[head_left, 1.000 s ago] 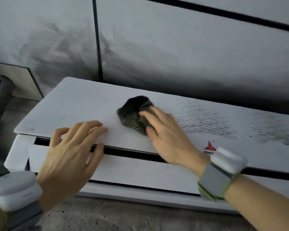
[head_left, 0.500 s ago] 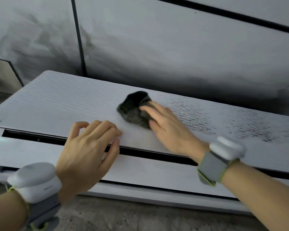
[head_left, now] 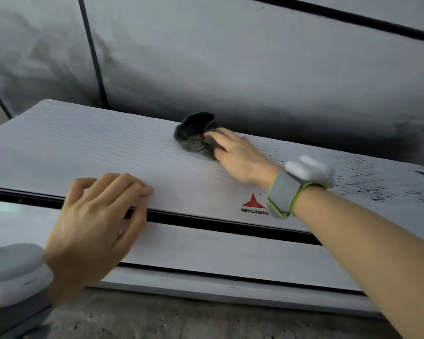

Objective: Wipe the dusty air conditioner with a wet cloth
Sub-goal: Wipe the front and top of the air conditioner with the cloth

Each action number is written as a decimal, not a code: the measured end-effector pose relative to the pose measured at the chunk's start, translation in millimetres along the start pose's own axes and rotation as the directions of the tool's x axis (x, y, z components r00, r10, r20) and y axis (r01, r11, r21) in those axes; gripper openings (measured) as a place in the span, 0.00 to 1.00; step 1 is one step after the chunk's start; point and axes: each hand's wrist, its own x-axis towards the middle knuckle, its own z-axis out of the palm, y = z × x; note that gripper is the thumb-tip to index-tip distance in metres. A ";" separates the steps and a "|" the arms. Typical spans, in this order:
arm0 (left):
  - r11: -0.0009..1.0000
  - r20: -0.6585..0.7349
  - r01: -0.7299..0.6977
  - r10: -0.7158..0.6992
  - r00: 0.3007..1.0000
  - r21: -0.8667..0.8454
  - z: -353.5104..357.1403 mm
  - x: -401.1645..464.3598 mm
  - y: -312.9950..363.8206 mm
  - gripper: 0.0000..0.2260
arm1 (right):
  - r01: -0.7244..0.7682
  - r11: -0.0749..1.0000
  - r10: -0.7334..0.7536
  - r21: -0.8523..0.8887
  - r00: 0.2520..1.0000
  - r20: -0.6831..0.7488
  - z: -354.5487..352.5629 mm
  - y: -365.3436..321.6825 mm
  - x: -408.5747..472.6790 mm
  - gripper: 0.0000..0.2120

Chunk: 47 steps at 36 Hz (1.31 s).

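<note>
The left hand [head_left: 93,231] lies flat on the front edge of the air conditioner [head_left: 83,148], fingers loosely spread, gripping nothing. Further right, the right hand [head_left: 240,155] presses a crumpled dark cloth [head_left: 194,135] onto the top panel near the wall [head_left: 230,69], fingers resting over it. Dark dust streaks [head_left: 377,177] mark the panel beyond the wrist.

I see the white air conditioner [head_left: 88,148] lying flat, its ribbed front panel facing up, a red triangle logo near the front edge. Its left stretch looks clean; dark dust specks cover the right end. The dark grey cloth [head_left: 194,135], bunched up, rests on the panel near the rear edge.
</note>
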 end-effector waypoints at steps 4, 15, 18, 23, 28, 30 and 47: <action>1.000 -0.010 0.005 -0.005 1.000 -0.004 -0.6 -1.8 -1.8 0.15 | -0.275 0.961 0.275 0.005 0.961 -0.040 -17.3 56.8 2.4 0.22; 0.999 -0.030 0.051 -0.051 0.998 -0.015 4.2 -1.9 5.2 0.15 | -0.031 0.992 0.041 0.125 0.996 -0.074 -4.6 14.6 -36.1 0.20; 0.997 -0.027 0.070 -0.070 0.997 -0.013 3.9 -2.3 7.5 0.16 | 0.124 0.987 -0.121 0.100 0.992 -0.033 0.5 -16.2 -62.3 0.21; 0.995 0.013 0.100 -0.100 0.995 -0.011 0.7 -1.8 8.9 0.17 | 0.039 0.991 -0.039 0.128 0.999 0.004 -9.0 11.1 -55.1 0.21; 0.994 0.080 0.106 -0.107 0.991 0.011 -2.8 3.4 8.2 0.16 | -0.268 0.953 0.275 0.141 0.961 -0.028 -26.0 66.8 -43.5 0.21; 0.993 0.100 0.122 -0.122 0.988 0.001 -2.7 9.0 14.3 0.16 | -0.292 0.946 0.301 0.143 0.952 -0.047 -26.8 63.1 -47.5 0.21; 0.986 0.166 0.032 -0.004 0.986 -0.164 34.9 37.8 112.8 0.16 | -0.310 0.938 0.329 0.154 0.937 -0.120 -31.8 88.3 -105.1 0.21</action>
